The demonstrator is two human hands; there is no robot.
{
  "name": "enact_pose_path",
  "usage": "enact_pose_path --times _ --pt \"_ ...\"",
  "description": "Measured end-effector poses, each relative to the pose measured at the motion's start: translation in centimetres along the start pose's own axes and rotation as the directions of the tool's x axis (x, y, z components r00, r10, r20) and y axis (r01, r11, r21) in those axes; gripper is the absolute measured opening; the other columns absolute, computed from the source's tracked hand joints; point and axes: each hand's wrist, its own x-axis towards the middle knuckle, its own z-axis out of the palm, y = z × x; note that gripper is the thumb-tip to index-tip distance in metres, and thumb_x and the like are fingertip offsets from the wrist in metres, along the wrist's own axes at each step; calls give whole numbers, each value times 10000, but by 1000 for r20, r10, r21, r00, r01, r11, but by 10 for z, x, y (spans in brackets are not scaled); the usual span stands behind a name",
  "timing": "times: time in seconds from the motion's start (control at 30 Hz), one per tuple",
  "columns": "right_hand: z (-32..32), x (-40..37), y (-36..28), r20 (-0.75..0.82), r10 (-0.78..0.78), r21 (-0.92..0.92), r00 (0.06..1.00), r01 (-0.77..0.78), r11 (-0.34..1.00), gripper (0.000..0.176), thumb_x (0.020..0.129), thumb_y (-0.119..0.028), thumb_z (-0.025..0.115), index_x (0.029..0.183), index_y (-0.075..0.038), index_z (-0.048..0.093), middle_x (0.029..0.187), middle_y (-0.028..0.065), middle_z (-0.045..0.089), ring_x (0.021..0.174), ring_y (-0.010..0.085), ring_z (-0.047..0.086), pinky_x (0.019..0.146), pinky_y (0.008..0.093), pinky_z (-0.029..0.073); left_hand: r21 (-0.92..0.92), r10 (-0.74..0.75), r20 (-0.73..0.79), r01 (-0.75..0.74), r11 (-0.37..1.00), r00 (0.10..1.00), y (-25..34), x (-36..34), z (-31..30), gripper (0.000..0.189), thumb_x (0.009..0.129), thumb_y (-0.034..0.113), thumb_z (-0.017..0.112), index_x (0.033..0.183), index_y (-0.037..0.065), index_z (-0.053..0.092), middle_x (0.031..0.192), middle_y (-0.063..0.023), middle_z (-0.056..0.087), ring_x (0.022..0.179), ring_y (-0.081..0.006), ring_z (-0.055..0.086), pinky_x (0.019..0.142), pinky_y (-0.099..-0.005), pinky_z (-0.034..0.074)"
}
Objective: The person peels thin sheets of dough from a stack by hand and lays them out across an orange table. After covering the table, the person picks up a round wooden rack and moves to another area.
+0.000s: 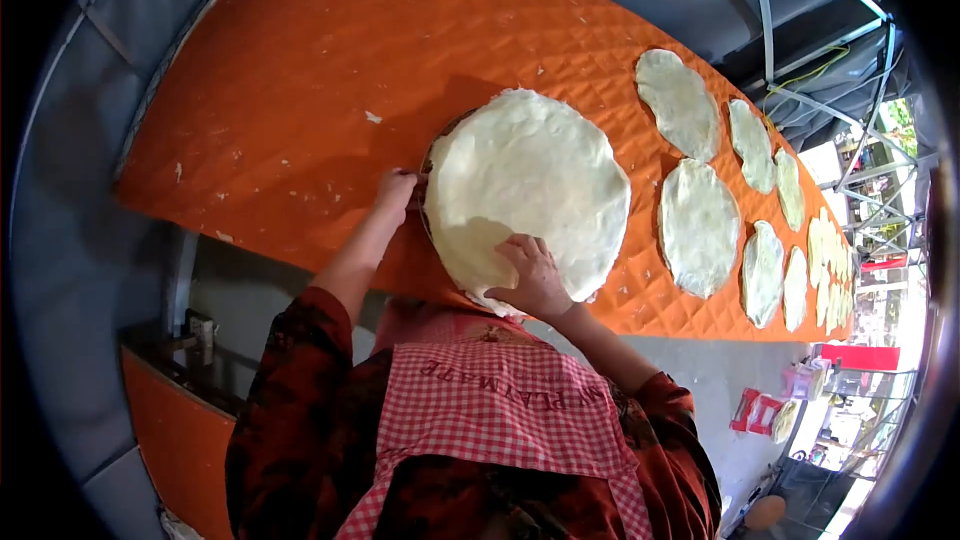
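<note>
A large round sheet of pale dough [530, 180] lies over a round support, whose dark rim shows along its left edge, above the orange table cover [330, 70]. At that left edge my left hand [397, 190] is closed on the rim, its fingertips partly hidden. My right hand [532, 278] rests on the lower part of the dough with its fingers spread, the thumb near the bottom edge. Just right of the large sheet lies a flat oval piece of dough [699, 228], with a longer piece [679, 105] above it.
Several more flat dough pieces [765, 274] run along the orange cover toward the far right. Small dough scraps dot the cover. A metal frame [765, 10] stands beyond the table, and a red and white packet [756, 411] is at the lower right.
</note>
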Motion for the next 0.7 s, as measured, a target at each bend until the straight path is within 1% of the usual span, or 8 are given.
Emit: enact_pose_path --times 0.13,0.2,0.23,0.33,0.43,0.57,0.67,0.7 --pt "14 28 -27 -24 -84 145 996 86 986 384 670 -231 731 1011 -98 613 1095 106 528 1073 325 473 889 424 432 -26 9 -46 -10 1000 999 7 9 -65 52 792 40 574 830 10 592 730 -93 628 570 -215 616 491 -356 523" --pt "29 45 -33 2 -92 209 996 90 974 257 695 -211 692 911 -89 624 990 115 566 976 327 529 813 422 466 -6 8 -55 -9 1000 998 14 10 -96 36 797 45 566 807 19 589 712 -87 623 564 -211 614 487 -352 520" --pt "36 51 -37 17 -92 242 996 86 966 198 707 -201 673 861 -84 629 938 119 584 928 328 557 775 421 483 11 -54 -112 56 998 992 33 -10 -101 45 803 51 560 816 19 588 708 -88 620 568 -209 611 481 -345 511" --pt "48 67 -60 111 -54 225 992 27 974 119 743 -183 617 776 -69 615 806 138 599 774 330 601 687 433 497 12 32 -174 -30 999 984 25 -6 -136 50 801 46 556 809 15 593 709 -94 621 591 -205 608 483 -349 496" --pt "70 71 -73 51 -110 16 993 109 994 95 770 -159 570 749 -68 584 731 136 597 669 350 591 640 446 482 112 112 -154 -95 989 982 8 2 -160 129 793 74 585 862 -25 630 759 -122 643 650 -204 609 560 -339 485" --pt "75 76 -86 226 -37 -51 973 50 997 88 774 -140 535 779 -65 579 776 167 615 730 361 610 653 464 481 375 250 -202 -160 913 947 -1 5 -160 200 790 113 615 912 -42 651 788 -120 656 673 -198 615 610 -316 481" --pt "52 90 -83 299 -69 -20 952 79 997 109 783 -137 528 823 -60 592 817 178 632 756 371 616 668 464 490 308 247 -298 -152 939 922 -46 48 -181 218 796 138 620 906 -47 656 792 -111 661 680 -192 617 609 -318 481" --pt "37 100 -80 294 -73 5 953 74 997 111 782 -142 525 821 -61 591 822 173 632 755 373 613 667 460 487 209 205 -242 -156 966 948 -31 36 -174 233 797 146 622 919 -49 656 797 -112 662 684 -193 615 613 -320 483"
